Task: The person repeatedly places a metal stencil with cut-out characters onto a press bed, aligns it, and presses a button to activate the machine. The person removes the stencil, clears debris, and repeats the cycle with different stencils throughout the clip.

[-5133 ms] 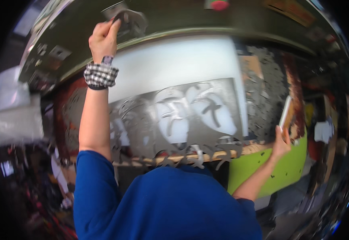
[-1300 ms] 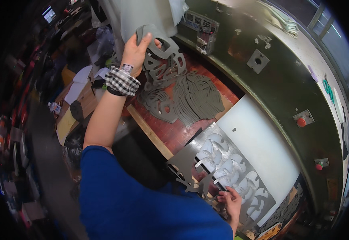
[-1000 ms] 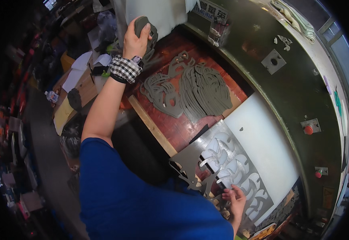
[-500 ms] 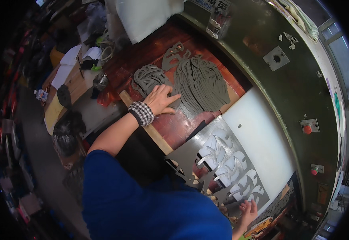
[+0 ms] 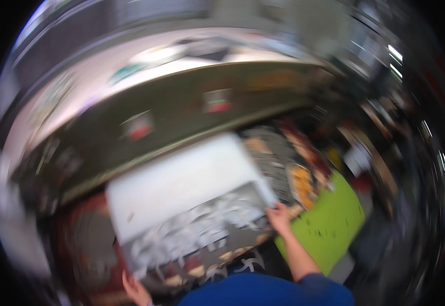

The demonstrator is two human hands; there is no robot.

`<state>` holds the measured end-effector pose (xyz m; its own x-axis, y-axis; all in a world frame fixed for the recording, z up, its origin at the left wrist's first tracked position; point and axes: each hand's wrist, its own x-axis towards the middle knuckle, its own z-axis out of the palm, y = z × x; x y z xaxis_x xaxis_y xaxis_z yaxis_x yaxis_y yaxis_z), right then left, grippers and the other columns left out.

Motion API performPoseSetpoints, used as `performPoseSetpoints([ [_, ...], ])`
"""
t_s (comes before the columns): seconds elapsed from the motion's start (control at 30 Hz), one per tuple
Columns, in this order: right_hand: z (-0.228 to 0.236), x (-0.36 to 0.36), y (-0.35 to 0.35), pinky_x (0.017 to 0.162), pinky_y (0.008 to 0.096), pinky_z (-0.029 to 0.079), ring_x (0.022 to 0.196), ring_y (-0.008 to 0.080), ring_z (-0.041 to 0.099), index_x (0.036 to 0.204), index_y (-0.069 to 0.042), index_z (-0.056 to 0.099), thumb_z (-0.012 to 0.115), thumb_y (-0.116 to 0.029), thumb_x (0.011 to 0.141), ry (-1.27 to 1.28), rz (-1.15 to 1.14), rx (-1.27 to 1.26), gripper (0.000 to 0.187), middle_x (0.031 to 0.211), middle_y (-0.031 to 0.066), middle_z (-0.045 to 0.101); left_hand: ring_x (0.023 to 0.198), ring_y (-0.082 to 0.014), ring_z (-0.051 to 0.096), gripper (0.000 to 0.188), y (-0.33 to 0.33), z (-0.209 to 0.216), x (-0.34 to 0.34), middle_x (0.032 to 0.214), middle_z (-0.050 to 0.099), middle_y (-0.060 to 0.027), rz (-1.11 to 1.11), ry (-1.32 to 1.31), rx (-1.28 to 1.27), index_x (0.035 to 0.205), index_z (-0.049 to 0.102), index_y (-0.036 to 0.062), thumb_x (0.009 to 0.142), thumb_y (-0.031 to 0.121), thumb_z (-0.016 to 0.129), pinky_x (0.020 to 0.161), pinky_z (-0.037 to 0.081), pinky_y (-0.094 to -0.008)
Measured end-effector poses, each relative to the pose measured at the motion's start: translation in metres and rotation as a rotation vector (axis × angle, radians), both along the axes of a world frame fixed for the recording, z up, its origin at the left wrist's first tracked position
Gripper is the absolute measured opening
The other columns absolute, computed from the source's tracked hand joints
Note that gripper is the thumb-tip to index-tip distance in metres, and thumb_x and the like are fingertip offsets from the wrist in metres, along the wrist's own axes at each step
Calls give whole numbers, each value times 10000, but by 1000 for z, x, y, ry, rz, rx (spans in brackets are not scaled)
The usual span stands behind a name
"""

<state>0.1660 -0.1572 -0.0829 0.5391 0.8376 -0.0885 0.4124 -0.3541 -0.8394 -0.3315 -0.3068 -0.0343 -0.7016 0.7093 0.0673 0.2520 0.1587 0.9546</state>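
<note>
Left hand (image 5: 137,289) and right hand (image 5: 279,218) are sitting well apart, flanking the grey cut-out sheet (image 5: 202,224): the left is hanging near its left end, the right is meeting its right edge. Blur is hiding whether either is gripping. Half a second ago the left was reaching onto the grey cut pieces (image 5: 92,245); now it is attending, with the right, to the sheet. That sheet is lying between them along the white board's (image 5: 176,178) near side, a lime-green sheet (image 5: 332,219) spreading rightward.
</note>
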Motion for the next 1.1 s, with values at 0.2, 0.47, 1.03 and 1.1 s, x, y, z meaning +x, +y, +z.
performPoseSetpoints([
  [0.2,45,4,-44,689,361,505,713,224,633,941,8,635,661,-354,869,-1,238,84,369,777,142,663,1009,-323,620,422,57,33,38,1068,638,-261,-392,359,-330,1165,588,-80,952,284,567,897,483,-371],
  [0.47,59,44,-266,473,240,383,551,54,456,1090,-37,618,597,-237,944,422,-552,123,248,711,-25,547,890,-318,654,356,153,62,157,934,664,-232,-1075,-119,-442,1076,626,-65,947,260,559,801,521,-377],
  [1.03,377,-91,-795,541,241,359,621,92,501,1065,-27,591,544,-195,960,-713,-1101,808,203,784,18,569,764,-207,632,347,-84,105,381,895,678,-163,-2831,-600,-277,937,668,-21,933,317,594,735,501,-306],
  [1.1,327,-152,-904,590,237,381,650,93,495,1024,-29,599,519,-201,970,-999,-1473,506,197,788,16,556,856,-214,647,349,-167,75,377,924,687,-157,-3084,-352,-641,921,696,-19,895,326,645,790,507,-320],
])
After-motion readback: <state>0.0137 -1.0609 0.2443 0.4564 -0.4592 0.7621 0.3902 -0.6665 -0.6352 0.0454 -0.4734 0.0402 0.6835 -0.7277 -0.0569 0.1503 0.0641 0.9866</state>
